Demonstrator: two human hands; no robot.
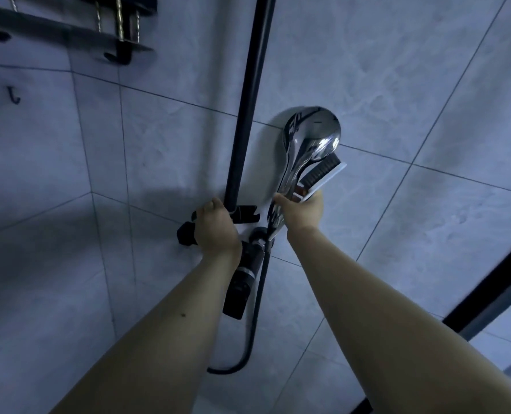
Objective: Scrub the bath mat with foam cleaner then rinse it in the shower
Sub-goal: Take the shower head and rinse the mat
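— How far are you with the task?

— I think I am at the rinsing part, or just preparing it. My right hand (303,210) holds the chrome shower head (309,138) by its handle, and in the same grip I pinch a scrub brush (322,174) with white back and dark bristles. Because the brush is with me, I judge the scrubbing is probably finished, but I cannot prove it.

— Where is the bath mat?

— It is not in view. I see only the grey tiled wall (397,85), so I cannot say if the bath mat is foamy or rinsed. No water comes from the shower head now.

— And your left hand?

— My left hand (215,228) is curled around the black holder (245,215) on the black riser pipe (248,109), left of the shower head. Both arms reach up and far toward the wall. The black hose (255,309) hangs down between my arms, beside the black mixer valve (242,279).

— What is left?

— I believe to open the water and rinse the bath mat.
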